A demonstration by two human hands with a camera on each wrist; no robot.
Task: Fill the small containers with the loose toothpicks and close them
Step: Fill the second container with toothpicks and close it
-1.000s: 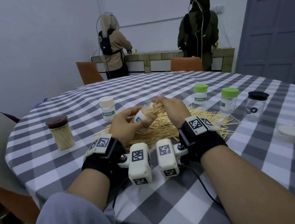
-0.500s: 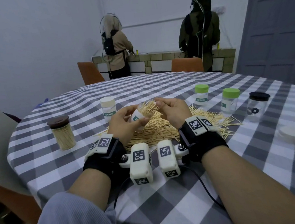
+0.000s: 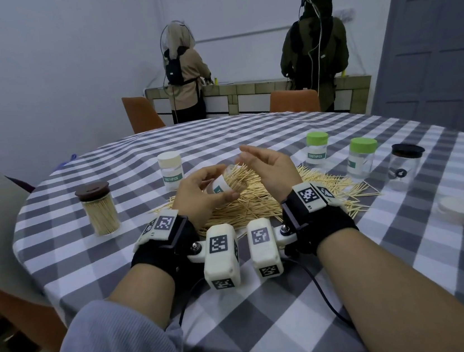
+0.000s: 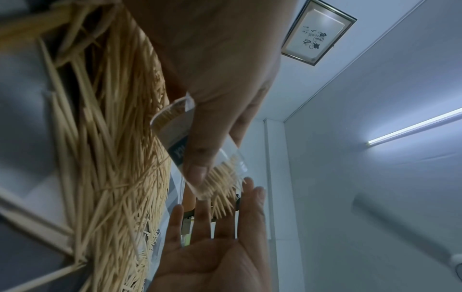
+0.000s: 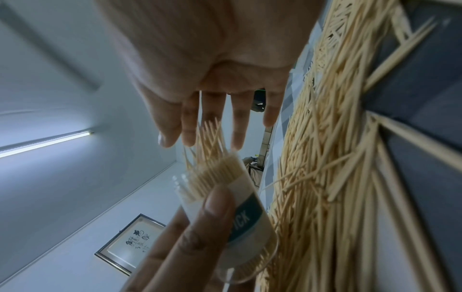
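The right hand has let go since half a second ago: then its fingers were curled at the mouth of the jar, now they are straight and spread, palm turned toward the jar and holding nothing, fingertips just beside the protruding toothpick ends. The left hand keeps its grasp on the jar, thumb and fingers wrapped round it, and has tipped it a little more so the mouth points toward the right palm. The jar is a small clear plastic cylinder with a white and green label, packed with thin pale wooden toothpicks that stick out past the rim in an uneven bristle; it is held above the pile, a loose heap of the same sharp-ended sticks on the table, which has a grey and white checked cloth. To the left stands a clear jar with a brown lid, full of toothpicks. Behind the hands is a labelled jar with a cream lid. To the right stand two jars with smooth green lids, then a clear jar with a black lid. A loose cream lid, a flat round disc, lies well apart on the right.
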